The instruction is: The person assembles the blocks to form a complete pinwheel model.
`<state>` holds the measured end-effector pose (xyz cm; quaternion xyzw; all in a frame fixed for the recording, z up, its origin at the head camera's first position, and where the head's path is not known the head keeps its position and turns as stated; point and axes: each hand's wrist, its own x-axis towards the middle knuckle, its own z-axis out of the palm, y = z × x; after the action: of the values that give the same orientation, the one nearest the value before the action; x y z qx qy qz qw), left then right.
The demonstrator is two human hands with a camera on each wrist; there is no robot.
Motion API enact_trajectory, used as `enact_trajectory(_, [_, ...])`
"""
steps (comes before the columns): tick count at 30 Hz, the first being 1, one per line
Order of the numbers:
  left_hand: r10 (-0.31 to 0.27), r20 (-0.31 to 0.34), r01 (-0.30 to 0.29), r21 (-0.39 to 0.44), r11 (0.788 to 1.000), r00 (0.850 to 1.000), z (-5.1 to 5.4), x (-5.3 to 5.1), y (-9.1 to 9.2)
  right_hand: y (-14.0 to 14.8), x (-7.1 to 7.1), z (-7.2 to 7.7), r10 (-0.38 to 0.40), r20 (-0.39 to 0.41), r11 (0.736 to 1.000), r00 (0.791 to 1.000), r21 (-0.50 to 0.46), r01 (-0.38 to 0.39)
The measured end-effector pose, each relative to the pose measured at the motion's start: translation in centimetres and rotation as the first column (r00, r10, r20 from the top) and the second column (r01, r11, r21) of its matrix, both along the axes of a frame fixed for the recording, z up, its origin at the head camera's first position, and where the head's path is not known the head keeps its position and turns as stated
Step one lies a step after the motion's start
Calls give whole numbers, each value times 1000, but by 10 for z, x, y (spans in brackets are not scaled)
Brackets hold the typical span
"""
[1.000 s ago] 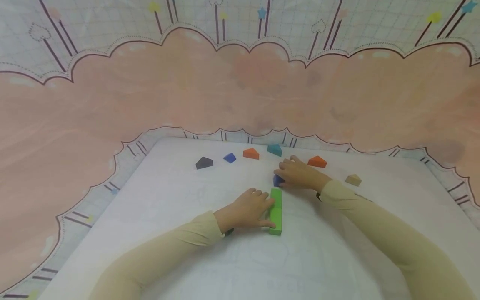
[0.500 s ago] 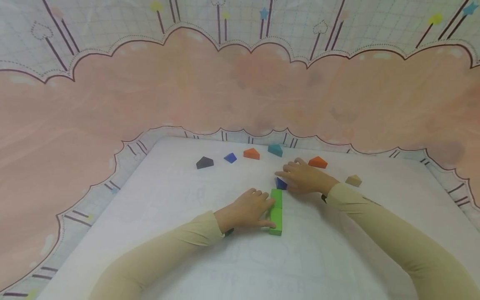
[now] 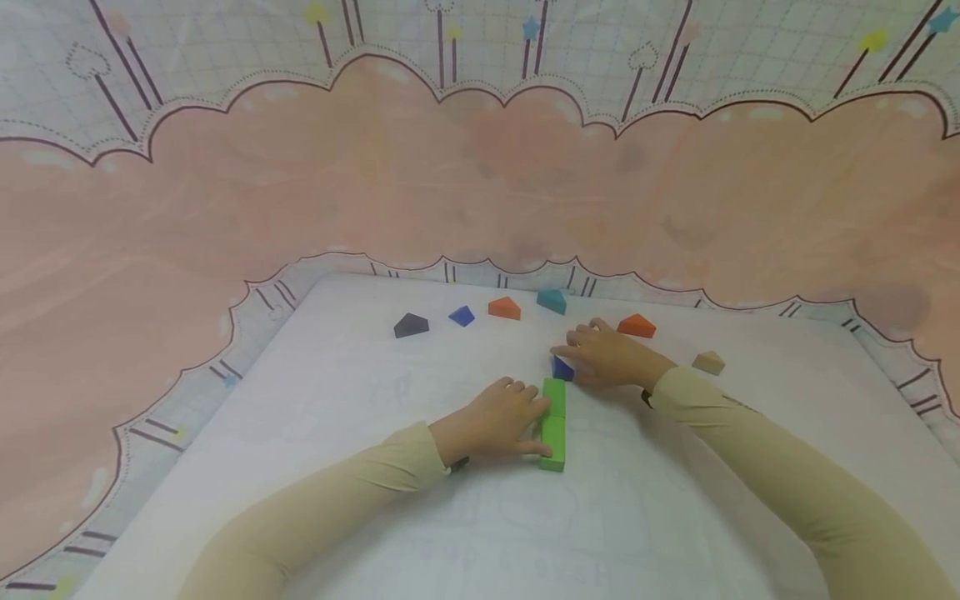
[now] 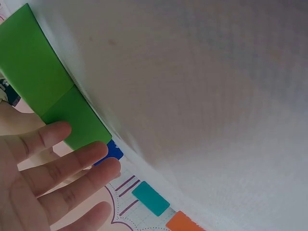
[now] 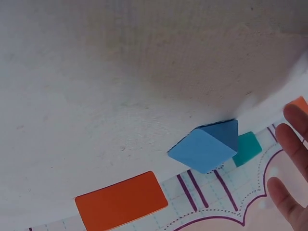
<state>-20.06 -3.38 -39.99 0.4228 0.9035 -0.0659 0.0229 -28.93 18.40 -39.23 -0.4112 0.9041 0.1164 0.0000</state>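
Two green blocks (image 3: 552, 435) lie end to end in a line in the head view. My left hand (image 3: 491, 421) lies along their left side, thumb and forefinger touching them, fingers fairly straight. Just past their far end is a dark blue triangular block (image 3: 562, 370), which my right hand (image 3: 611, 358) holds between forefinger and thumb; part of it is hidden. The left wrist view shows its blue edge (image 4: 113, 150) beside the green. In the right wrist view a light blue triangular block (image 5: 204, 149) stands left of the fingers (image 5: 291, 144), apart from them.
Along the back of the white table sit a dark grey block (image 3: 411, 326), a small blue block (image 3: 462, 316), an orange block (image 3: 504, 308), a teal block (image 3: 552, 302) and another orange block (image 3: 637, 326). A tan block (image 3: 708, 362) lies to the right.
My right hand has drawn back slightly toward the right, and the dark blue block has come nearer the green blocks and turned a little. The left hand stays in place.
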Motion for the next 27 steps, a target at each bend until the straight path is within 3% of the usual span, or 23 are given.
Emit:
enact_trajectory(8, [-1,10,1,2,1000,1000,2,1,0,-3,1,-1,81,-32,997,996,14,-80])
enact_trajectory(27, [9,19,-9,7,1000,1000,1,0,0,-8,4,3,164,-61,987,985,14,-163])
